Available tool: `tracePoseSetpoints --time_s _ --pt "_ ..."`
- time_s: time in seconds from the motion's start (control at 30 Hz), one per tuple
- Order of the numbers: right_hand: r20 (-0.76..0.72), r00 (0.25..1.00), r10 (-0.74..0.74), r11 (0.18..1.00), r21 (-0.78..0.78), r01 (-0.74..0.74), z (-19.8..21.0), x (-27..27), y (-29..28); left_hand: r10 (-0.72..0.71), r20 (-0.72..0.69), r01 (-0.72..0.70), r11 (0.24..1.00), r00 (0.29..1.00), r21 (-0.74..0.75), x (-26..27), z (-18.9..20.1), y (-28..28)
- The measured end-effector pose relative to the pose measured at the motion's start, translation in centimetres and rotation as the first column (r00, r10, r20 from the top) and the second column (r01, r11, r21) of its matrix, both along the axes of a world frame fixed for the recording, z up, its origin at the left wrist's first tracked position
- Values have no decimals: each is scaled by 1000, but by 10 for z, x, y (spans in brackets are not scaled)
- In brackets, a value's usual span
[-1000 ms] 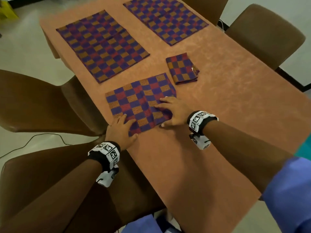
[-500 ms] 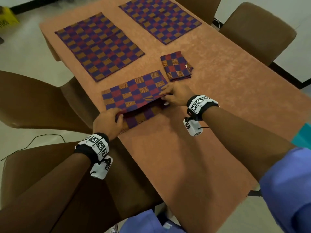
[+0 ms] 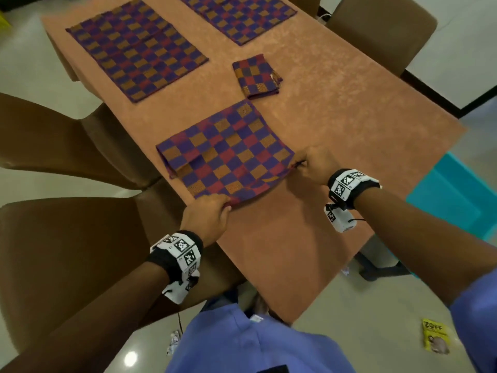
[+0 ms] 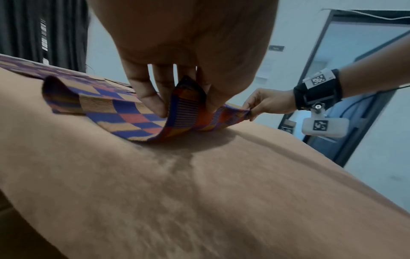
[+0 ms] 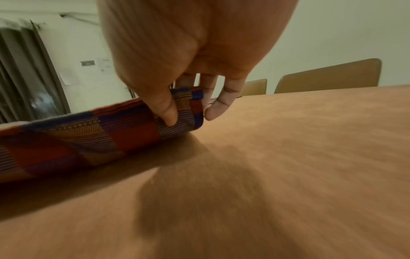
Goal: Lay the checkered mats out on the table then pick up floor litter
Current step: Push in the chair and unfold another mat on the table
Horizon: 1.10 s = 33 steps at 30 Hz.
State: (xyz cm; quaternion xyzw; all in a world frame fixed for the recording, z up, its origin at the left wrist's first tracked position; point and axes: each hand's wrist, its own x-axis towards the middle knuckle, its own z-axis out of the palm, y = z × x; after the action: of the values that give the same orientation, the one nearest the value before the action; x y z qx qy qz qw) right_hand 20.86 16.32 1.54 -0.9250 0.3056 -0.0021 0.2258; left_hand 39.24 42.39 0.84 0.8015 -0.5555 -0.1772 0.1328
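Observation:
A checkered mat (image 3: 226, 154) lies half unfolded on the brown table (image 3: 336, 125), its near edge lifted. My left hand (image 3: 207, 216) pinches the near left corner of this mat (image 4: 188, 108). My right hand (image 3: 314, 164) pinches the near right corner (image 5: 184, 112) between thumb and fingers. The mat's far left part is still doubled over in a fold (image 4: 60, 92). Two mats lie flat further away, one on the left (image 3: 137, 47) and one at the far end (image 3: 239, 14). A small folded mat (image 3: 255, 76) sits between them. A yellow wrapper (image 3: 435, 336) lies on the floor.
Brown chairs stand on the left (image 3: 53, 135), at the near left (image 3: 67, 259) and at the far right (image 3: 382, 30). Crumpled paper scraps (image 3: 173, 340) lie on the floor by my body. A teal object (image 3: 451, 195) sits right of the table.
Both hands went from pressing on the folded mat to pinching its top layer and pulling it toward me, which opened the mat to about twice its size.

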Motion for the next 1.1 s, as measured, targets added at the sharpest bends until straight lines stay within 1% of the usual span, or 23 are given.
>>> tracePoseSetpoints --time_s 0.1,0.2,0.3,0.37,0.43,0.47,0.53,0.57,0.63,0.67,0.73,0.8,0.87,0.93,1.0,1.03,1.07,1.1 --pt "-40 996 -79 995 56 81 -15 -52 14 -84 -56 87 995 995 53 -47 -7 12" --pt "-24 984 -174 981 86 176 -17 -96 28 -151 -104 160 984 983 84 -84 -8 14" --pt "6 979 -203 975 95 201 -21 -131 41 -216 -132 236 960 967 154 -110 -5 10" --pt "-29 977 -212 974 75 214 -24 -150 48 -262 -219 310 924 940 223 -122 -4 8" --pt "-61 978 -201 976 69 205 -24 -163 50 -225 -341 325 906 913 272 -124 -1 7" --pt "-75 978 -194 976 87 200 -19 -167 51 -191 -365 302 913 911 276 -120 0 4" --pt "-121 974 -193 970 127 208 -11 -167 49 -130 -357 229 941 925 249 -99 1 -4" --pt "-152 966 -207 963 140 229 -8 -162 47 -114 -329 195 955 937 224 -83 1 -8" --pt "-180 953 -245 949 154 274 -2 -146 41 -115 -208 153 973 971 175 -46 -1 -19" --pt "-172 951 -258 949 140 283 1 -134 37 -103 -128 122 981 986 152 -27 -2 -24" --pt "-139 957 -255 958 99 269 7 -103 29 -33 11 32 994 999 102 13 0 -36" --pt "-108 970 -217 972 68 225 11 -64 18 41 85 -45 998 996 46 52 1 -46" --pt "-93 976 -199 975 81 207 10 -23 0 114 116 -122 990 987 70 86 0 -57" --pt "-87 976 -199 975 85 206 5 15 -17 188 77 -199 964 979 175 107 -2 -66" --pt "-66 957 -281 949 132 288 1 48 -36 228 -8 -217 936 974 278 124 -8 -74" --pt "-59 938 -340 920 183 345 -2 64 -45 252 -83 -216 927 964 305 130 -8 -77" --pt "-68 917 -394 887 235 399 -4 75 -52 284 -193 -214 924 939 316 134 -11 -79" --pt "-91 903 -419 860 279 427 -7 86 -59 329 -315 -221 917 890 333 135 -7 -82"
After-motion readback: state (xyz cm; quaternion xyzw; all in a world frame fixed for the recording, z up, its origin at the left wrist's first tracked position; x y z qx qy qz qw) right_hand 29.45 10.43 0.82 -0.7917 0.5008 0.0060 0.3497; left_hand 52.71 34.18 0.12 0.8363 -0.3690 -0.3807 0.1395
